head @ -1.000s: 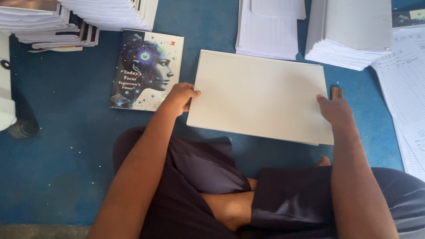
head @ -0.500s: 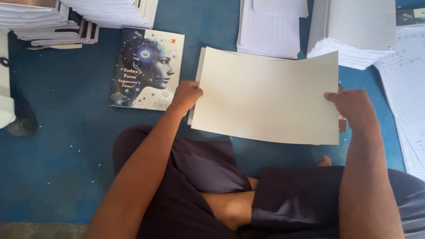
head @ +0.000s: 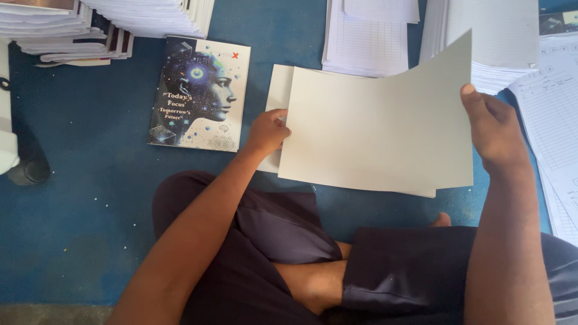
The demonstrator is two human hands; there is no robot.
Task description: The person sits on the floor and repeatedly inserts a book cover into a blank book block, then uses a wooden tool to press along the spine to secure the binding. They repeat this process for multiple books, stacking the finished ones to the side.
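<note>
I sit cross-legged on a blue floor. My left hand grips the left edge of a large cream sheet of card, and my right hand holds its right edge, lifted off the floor and tilted toward me. Beneath it a second cream sheet shows at the left edge, lying on the floor. A booklet with a printed cover showing a glowing blue head lies flat to the left of my left hand.
Stacks of white pages lie at the far side. More booklet piles fill the top left. Printed forms cover the right edge. A dark object stands at the left.
The top cream sheet has been lifted off the floor and raised on its right side. My right hand went up with it; my left hand shifted a little right along the edge.
</note>
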